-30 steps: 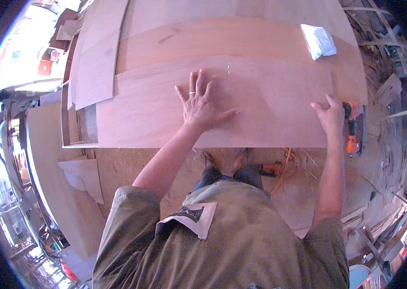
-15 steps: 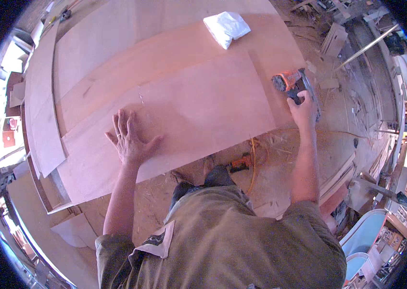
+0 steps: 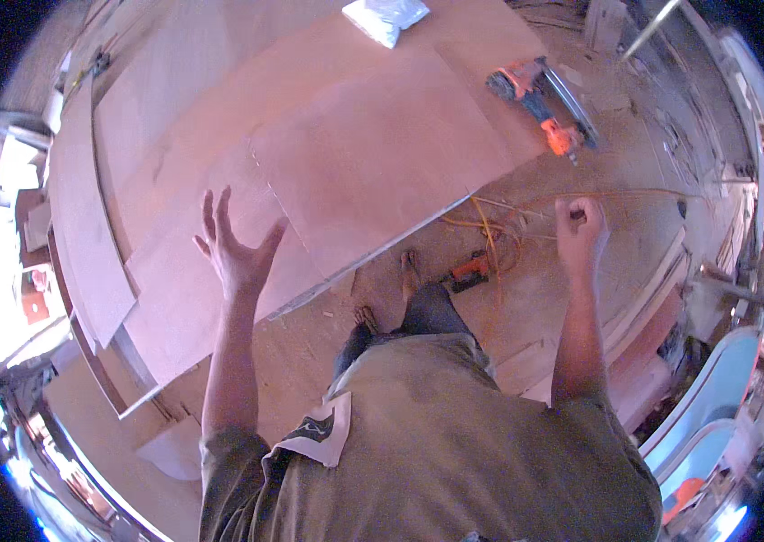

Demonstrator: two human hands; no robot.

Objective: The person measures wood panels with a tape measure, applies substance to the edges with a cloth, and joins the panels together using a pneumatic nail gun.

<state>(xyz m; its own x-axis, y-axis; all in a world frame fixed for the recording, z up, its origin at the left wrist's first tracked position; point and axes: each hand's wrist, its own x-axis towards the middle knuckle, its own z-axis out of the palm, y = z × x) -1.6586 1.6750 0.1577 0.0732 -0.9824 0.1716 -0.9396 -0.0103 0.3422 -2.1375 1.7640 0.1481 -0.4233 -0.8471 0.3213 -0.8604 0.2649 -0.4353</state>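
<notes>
My left hand (image 3: 239, 248) is raised over the near edge of a plywood sheet (image 3: 373, 154), fingers spread, holding nothing. A thin seam line crosses the sheet to the right of that hand. My right hand (image 3: 581, 233) hangs past the sheet's right end with its fingers curled in, and nothing shows in them. Beyond it, an orange and black nail gun (image 3: 537, 107) lies on its side at the far right corner of the panels, apart from the hand. Farther off, a white plastic packet (image 3: 387, 18) rests on the wood.
A second orange power tool (image 3: 470, 271) lies on the floor beside my feet, among loops of orange hose (image 3: 493, 239). Another wood panel (image 3: 75, 199) overlaps at the left. Scraps of wood litter the right side, and pale blue curved pieces (image 3: 703, 397) stand at lower right.
My right hand has let go of the nail gun and drawn back toward me. My left hand has lifted off the sheet. The view has shifted slightly.
</notes>
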